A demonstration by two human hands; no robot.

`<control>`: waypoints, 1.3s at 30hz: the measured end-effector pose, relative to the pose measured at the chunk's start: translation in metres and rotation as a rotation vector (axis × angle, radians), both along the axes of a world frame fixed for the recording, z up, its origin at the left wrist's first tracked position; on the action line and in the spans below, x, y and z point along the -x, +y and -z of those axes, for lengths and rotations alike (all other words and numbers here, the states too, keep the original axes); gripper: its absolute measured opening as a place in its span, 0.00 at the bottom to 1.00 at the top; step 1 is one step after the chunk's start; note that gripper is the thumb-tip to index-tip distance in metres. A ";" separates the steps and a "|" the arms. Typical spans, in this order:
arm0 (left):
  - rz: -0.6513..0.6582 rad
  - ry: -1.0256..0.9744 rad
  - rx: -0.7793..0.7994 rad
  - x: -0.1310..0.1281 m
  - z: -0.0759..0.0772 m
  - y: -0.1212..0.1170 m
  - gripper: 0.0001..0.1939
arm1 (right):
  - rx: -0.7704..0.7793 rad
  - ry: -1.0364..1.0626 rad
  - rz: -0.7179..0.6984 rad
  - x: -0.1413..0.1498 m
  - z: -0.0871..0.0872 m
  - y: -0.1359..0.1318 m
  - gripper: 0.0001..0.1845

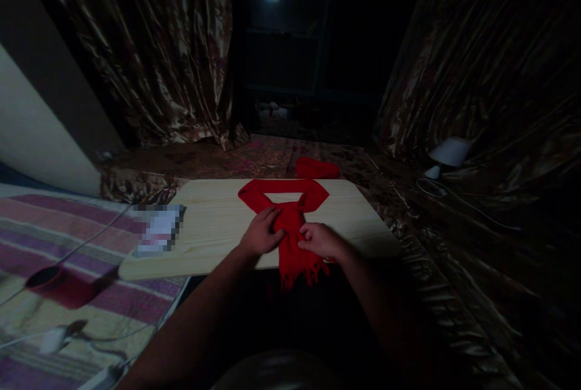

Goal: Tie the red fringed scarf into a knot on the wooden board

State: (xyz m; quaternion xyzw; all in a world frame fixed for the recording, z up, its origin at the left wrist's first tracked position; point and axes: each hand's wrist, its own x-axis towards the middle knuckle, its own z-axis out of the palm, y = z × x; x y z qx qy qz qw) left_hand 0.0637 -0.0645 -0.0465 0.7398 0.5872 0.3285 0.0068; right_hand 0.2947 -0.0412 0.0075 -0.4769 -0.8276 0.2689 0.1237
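Note:
A red scarf [290, 220] with fringed ends lies on the light wooden table [213, 214]. Its far part is laid in an angular loop, and its ends come together and hang over the near edge. My left hand [263, 231] rests on the scarf's left side, fingers stretched out and thumb apart. At the right side, the curled fingers and thumb of my right hand [318, 241] pinch the scarf's edge; the fold between them is partly hidden.
Behind the table's far edge is another red cloth item [316, 168]. A blurred-out booklet [158, 229] lies on the table's left. On the striped bedding stand a red cup-like object [63, 287] and cables with a white plug [54, 340]. A white lamp [449, 152] is at right.

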 end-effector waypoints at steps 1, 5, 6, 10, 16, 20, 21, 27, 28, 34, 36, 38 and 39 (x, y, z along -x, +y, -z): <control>-0.007 0.002 -0.003 0.000 0.000 0.000 0.33 | 0.004 -0.015 0.017 0.000 0.002 0.002 0.16; -0.020 0.027 -0.016 0.001 0.001 0.002 0.33 | 0.123 0.011 0.121 -0.005 0.015 0.008 0.12; -0.020 0.035 -0.016 0.001 0.001 0.003 0.33 | 0.190 0.060 0.133 -0.007 0.018 0.009 0.09; -0.027 0.064 -0.012 0.001 0.004 0.005 0.33 | 0.399 0.407 0.207 -0.011 0.017 0.003 0.09; -0.038 0.082 -0.020 0.001 0.006 0.007 0.34 | 0.589 0.820 0.143 -0.014 0.000 -0.014 0.28; -0.041 0.082 -0.004 0.001 0.006 0.007 0.34 | 0.545 0.883 0.083 -0.021 -0.012 -0.022 0.19; -0.040 0.085 -0.002 0.002 0.006 0.007 0.34 | 0.545 0.886 0.081 -0.023 -0.014 -0.025 0.17; -0.037 0.085 0.001 0.002 0.005 0.007 0.34 | 0.521 0.923 0.042 -0.044 -0.022 -0.036 0.12; -0.037 0.082 0.003 0.002 0.005 0.007 0.34 | 0.490 0.942 0.049 -0.047 -0.023 -0.036 0.11; -0.046 0.087 0.004 0.002 0.005 0.007 0.34 | 0.151 1.028 0.361 -0.056 -0.032 -0.028 0.11; -0.043 0.095 0.007 0.002 0.005 0.007 0.34 | 0.010 0.944 0.460 -0.054 -0.031 -0.023 0.10; -0.041 0.101 0.010 0.002 0.004 0.007 0.34 | -0.076 0.799 0.452 -0.049 -0.026 -0.019 0.08; -0.040 0.103 0.012 0.002 0.004 0.007 0.34 | -0.089 0.722 0.415 -0.045 -0.021 -0.018 0.07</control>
